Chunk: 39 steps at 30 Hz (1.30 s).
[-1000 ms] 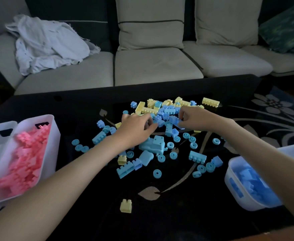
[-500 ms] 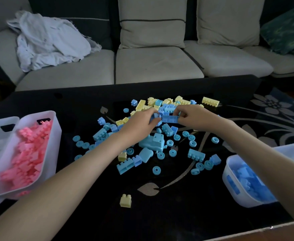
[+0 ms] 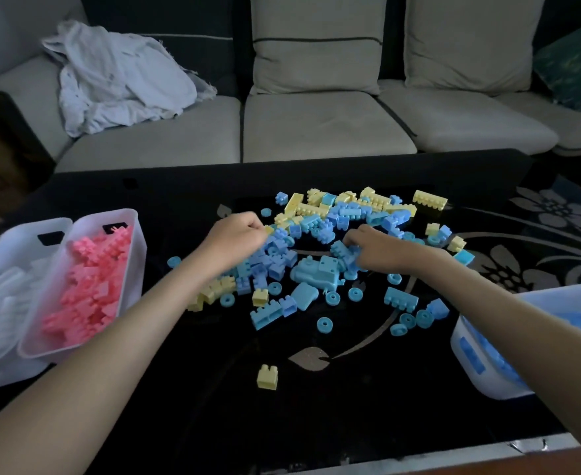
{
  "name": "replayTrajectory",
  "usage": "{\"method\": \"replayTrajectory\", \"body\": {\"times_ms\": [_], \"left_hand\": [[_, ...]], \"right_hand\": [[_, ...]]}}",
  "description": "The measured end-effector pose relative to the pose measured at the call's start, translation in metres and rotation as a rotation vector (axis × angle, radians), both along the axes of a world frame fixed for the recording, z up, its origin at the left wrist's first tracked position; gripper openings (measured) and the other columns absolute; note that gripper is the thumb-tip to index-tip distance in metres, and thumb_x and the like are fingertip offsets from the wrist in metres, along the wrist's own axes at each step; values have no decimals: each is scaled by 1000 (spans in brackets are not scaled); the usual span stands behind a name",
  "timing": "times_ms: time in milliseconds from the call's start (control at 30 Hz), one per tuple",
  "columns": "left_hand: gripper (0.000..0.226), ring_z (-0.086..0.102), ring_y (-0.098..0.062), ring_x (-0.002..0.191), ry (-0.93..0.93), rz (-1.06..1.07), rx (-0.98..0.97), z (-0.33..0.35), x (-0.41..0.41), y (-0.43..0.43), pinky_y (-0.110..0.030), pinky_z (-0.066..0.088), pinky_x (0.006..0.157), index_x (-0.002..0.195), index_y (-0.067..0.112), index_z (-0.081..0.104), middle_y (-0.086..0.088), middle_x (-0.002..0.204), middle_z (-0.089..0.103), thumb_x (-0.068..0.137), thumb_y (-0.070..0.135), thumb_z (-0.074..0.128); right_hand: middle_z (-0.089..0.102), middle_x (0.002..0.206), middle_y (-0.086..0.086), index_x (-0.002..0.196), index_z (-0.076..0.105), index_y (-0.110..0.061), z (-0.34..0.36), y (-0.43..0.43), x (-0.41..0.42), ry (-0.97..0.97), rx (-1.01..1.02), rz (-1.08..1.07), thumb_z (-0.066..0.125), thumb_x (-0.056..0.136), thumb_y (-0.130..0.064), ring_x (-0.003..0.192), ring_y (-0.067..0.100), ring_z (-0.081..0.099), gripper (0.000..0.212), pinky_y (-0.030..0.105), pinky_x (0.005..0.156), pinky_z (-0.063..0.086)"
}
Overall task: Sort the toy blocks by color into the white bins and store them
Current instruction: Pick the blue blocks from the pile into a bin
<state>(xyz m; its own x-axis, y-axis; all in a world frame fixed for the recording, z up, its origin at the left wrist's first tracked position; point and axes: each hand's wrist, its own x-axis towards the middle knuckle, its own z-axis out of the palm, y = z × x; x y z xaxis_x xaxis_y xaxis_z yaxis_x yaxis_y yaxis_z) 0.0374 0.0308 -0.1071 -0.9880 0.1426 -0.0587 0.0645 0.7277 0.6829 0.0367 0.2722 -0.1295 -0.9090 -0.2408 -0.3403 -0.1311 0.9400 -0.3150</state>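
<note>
I see my left hand at the left edge of the pile of blue and yellow blocks on the table. Its fingers are curled down, but I cannot tell whether it holds anything. My right hand is at the pile's near side, fingers curled round blue blocks. The pink-filled bin stands well left of the pile, with a second bin touching it further left. The blue-filled bin sits near-right of the pile. One yellow block lies alone, nearer me than the pile.
</note>
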Motion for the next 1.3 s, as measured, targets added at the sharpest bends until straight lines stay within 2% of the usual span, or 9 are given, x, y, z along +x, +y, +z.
{"method": "replayTrajectory", "body": {"times_ms": [200, 433, 567, 667, 733, 833, 900, 1067, 1300], "left_hand": [[18, 45, -8, 61, -105, -239, -299, -6, 10, -34, -22, 38, 58, 102, 31, 59, 9, 79, 50, 85, 24, 62], [32, 48, -8, 78, 3, -351, -476, -21, 23, -36, -21, 37, 60, 119, 24, 51, 13, 85, 42, 88, 24, 59], [19, 52, -12, 96, 54, -314, -485, -27, 25, -37, -23, 41, 74, 111, 21, 57, 3, 108, 53, 92, 23, 54], [17, 49, -10, 93, 72, -296, -490, -25, 30, -34, -23, 39, 75, 109, 20, 58, 5, 103, 48, 93, 23, 52], [14, 48, -11, 90, 78, -283, -479, -21, 33, -31, -24, 37, 74, 105, 18, 57, 4, 102, 48, 94, 25, 53], [20, 54, -16, 89, 106, -238, -429, -11, 37, -26, -27, 41, 74, 98, 12, 57, 0, 101, 52, 94, 31, 56], [23, 56, -16, 88, 155, -185, -328, -2, 41, -20, -26, 41, 71, 94, 11, 59, -3, 101, 55, 93, 34, 57], [30, 37, -12, 49, 133, -130, -78, 18, 56, 11, -23, 29, 49, 84, 14, 57, 1, 59, 43, 95, 41, 51], [43, 35, -11, 52, 36, -284, 43, 36, 89, 88, -23, 28, 50, 70, 13, 41, 2, 61, 37, 97, 46, 42]], "right_hand": [[42, 109, 2, 113, 43, -17, 2, -2, -1, 40, 64, 32, 55, 85, -14, 98, 22, 48, 32, 35, 84, 43], [54, 96, 2, 107, 53, -15, 5, -4, 4, 173, 102, -34, 53, 92, -21, 86, 21, 56, 17, 33, 72, 45], [55, 120, 6, 130, 47, -17, 17, -7, 15, 199, 129, -72, 50, 95, -28, 101, 24, 56, 37, 31, 78, 46], [51, 133, 10, 134, 45, -14, 30, -4, 27, 221, 68, -163, 52, 94, -34, 112, 26, 53, 46, 34, 87, 45], [53, 127, 9, 127, 49, -11, 38, 3, 34, 236, 47, -204, 54, 92, -40, 111, 27, 53, 46, 34, 87, 44], [51, 79, -1, 76, 46, -15, 46, 18, 46, 256, 47, -241, 55, 87, -52, 75, 20, 52, 40, 27, 59, 36], [44, 65, -1, 64, 36, -18, 51, 29, 60, 257, 27, -293, 56, 86, -54, 59, 14, 44, 47, 25, 52, 30], [62, 69, 6, 75, 53, -8, 66, 63, 95, 266, -30, -356, 61, 84, -51, 60, 15, 55, 45, 25, 53, 38], [65, 80, 8, 86, 61, -10, 74, 114, 147, 250, -112, -397, 66, 85, -36, 63, 16, 57, 27, 27, 60, 43]]}}
